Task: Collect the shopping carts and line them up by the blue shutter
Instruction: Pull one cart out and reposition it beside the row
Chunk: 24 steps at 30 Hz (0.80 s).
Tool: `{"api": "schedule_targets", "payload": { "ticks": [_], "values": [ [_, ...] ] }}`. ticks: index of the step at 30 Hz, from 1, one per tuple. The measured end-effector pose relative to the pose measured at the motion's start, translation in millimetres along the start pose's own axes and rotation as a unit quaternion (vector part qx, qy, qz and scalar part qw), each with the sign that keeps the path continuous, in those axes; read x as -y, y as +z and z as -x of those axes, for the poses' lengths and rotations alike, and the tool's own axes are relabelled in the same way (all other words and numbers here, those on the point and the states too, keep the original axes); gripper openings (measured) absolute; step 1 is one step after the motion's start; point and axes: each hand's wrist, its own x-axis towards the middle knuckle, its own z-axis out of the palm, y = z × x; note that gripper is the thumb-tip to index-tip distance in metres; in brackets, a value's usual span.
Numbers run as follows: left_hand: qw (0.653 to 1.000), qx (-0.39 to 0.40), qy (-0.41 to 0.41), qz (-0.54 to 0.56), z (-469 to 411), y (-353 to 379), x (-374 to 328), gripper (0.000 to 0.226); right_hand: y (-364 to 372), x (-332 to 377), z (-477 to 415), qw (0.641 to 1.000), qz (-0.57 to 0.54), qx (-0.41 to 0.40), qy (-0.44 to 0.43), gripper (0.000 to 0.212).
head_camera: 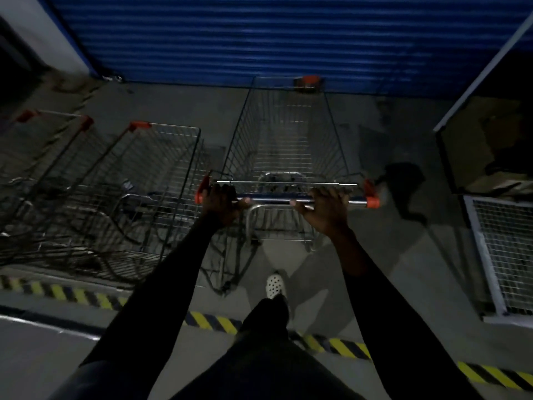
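Observation:
A wire shopping cart [288, 131] stands in front of me, its nose close to the blue shutter [259, 33]. Its handle bar [274, 200] has orange end caps. My left hand [220, 202] grips the bar near its left end, and my right hand [326, 209] grips it right of the middle. To the left, two or three more carts [161, 168] with orange corners stand side by side, facing the shutter.
A yellow-and-black striped strip [213, 320] crosses the concrete floor under me. On the right stand a dark framed box [487, 145] and a white mesh panel [504, 255]. A white wall corner [43, 27] is at the far left. My white shoe [275, 285] shows below the cart.

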Motion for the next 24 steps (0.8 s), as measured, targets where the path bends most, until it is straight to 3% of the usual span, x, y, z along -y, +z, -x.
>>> {"api": "schedule_targets", "payload": {
  "ticks": [3, 4, 6, 7, 9, 13, 16, 20, 24],
  "values": [
    [1.000, 0.009, 0.017, 0.012, 27.8, 14.5, 18.8, 0.128, 5.7, 5.9, 39.7, 1.000, 0.007, -0.012, 0.005, 0.093],
    [0.999, 0.000, 0.034, -0.021, 43.2, 15.8, 20.5, 0.115, 7.4, 7.9, 52.1, 1.000, 0.010, -0.018, 0.006, 0.094],
    [0.987, -0.113, 0.086, -0.080, 70.6, 18.4, 16.7, 0.078, 10.0, 10.3, 75.4, 0.999, 0.018, -0.028, 0.009, 0.094],
    [0.980, -0.150, 0.101, -0.081, 80.7, 21.7, 13.4, 0.069, 11.7, 10.1, 85.9, 0.999, 0.017, -0.035, 0.010, 0.092],
    [0.981, -0.147, 0.103, -0.070, 107.8, 18.0, 3.5, 0.063, 15.9, 8.4, 107.9, 0.998, 0.008, -0.056, 0.009, 0.086],
    [0.984, -0.134, 0.097, -0.063, 154.3, 15.0, 0.6, 0.063, 24.9, 8.0, 150.3, 0.994, 0.010, -0.106, -0.003, 0.075],
    [0.988, -0.103, 0.091, -0.066, 187.5, 17.1, 1.9, 0.075, 30.0, 12.7, 182.3, 0.991, 0.023, -0.135, -0.003, 0.068],
    [0.990, -0.094, 0.088, -0.066, 223.8, 18.0, 10.8, 0.067, 35.1, 23.5, 221.6, 0.980, 0.032, -0.194, -0.011, 0.059],
    [0.993, -0.077, 0.076, -0.053, 252.4, 15.7, 20.4, 0.075, 42.8, 34.9, 254.4, 0.982, 0.025, -0.186, 0.004, 0.063]
  ]
}}
